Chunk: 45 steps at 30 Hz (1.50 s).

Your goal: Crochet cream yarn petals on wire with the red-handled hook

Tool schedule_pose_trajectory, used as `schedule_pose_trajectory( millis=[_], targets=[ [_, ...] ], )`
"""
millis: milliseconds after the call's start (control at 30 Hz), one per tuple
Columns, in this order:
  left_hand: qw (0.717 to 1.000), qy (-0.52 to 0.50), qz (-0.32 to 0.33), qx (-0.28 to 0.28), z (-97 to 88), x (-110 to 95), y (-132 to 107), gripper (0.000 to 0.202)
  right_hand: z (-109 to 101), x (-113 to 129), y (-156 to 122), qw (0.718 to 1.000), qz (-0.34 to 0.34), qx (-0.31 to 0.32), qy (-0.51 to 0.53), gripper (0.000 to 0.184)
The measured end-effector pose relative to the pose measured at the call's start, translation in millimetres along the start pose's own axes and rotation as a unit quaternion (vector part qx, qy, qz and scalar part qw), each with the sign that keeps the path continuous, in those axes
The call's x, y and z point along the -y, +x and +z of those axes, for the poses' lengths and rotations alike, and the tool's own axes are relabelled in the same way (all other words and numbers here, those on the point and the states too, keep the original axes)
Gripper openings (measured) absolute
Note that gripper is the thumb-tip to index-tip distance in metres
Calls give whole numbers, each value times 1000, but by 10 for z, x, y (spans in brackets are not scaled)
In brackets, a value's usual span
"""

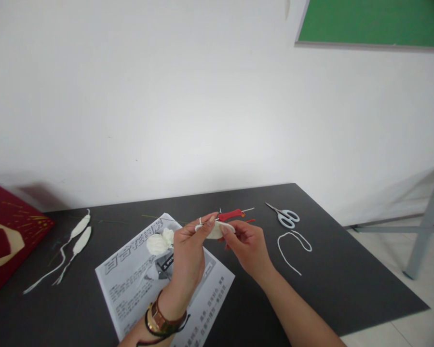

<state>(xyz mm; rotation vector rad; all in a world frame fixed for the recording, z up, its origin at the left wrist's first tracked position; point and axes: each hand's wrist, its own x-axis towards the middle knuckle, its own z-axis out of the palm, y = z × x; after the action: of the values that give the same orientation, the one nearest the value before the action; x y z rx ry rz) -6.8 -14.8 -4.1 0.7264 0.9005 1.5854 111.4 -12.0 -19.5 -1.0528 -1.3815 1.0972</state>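
Note:
My left hand (pixel 188 255) is raised over the black table (pixel 332 284), its fingers pinching a small white crocheted piece (pixel 215 230) with white yarn looped over the forefinger. My right hand (pixel 248 243) is closed on the same piece from the right. A crochet hook with a red handle (pixel 231 215) sticks out just above both hands; I cannot tell which fingers grip it. A watch and dark bands sit on my left wrist.
A printed instruction sheet (pixel 130 289) lies under my left hand with a white yarn ball (pixel 159 243) on it. Two white crocheted petals (pixel 80 233) with long tails lie at left beside a red box (pixel 7 236). Scissors (pixel 287 217) and a loose yarn strand (pixel 292 243) lie at right.

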Motion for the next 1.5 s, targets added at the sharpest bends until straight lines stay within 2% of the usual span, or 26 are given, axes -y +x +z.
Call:
schedule_pose_trajectory(
  millis=[533, 667, 767, 833, 967, 1100, 1167, 1400, 1500],
  targets=[
    [1000, 7, 4, -7, 5, 12, 3, 11, 5, 26, 17, 999, 14, -11, 28, 23],
    [1000, 1, 0, 8, 15, -20, 18, 11, -16, 2, 68, 986, 55, -6, 158, 30],
    [1000, -10, -4, 21, 27, -46, 18, 9, -16, -15, 101, 961, 117, 14, 251, 37],
    [999, -9, -11, 42, 29, -49, 8, 9, -17, -25, 116, 942, 140, 22, 305, 33],
    [994, 17, -51, 96, 5, -28, 0, 15, -54, -40, 138, 912, 107, -31, 395, 22],
    [988, 41, -79, 129, -53, -53, 42, 43, -117, -47, 154, 928, 85, -48, 360, 15],
    [985, 48, -79, 145, -79, -81, 66, 47, -141, -49, 161, 932, 76, -49, 351, 17],
    [985, 58, -78, 142, -139, -112, 112, 27, -165, -56, 178, 912, 109, -32, 394, 16],
    [984, 84, -64, 141, -141, -130, 122, 21, -167, -36, 165, 918, 97, -44, 382, 12]
  ],
)
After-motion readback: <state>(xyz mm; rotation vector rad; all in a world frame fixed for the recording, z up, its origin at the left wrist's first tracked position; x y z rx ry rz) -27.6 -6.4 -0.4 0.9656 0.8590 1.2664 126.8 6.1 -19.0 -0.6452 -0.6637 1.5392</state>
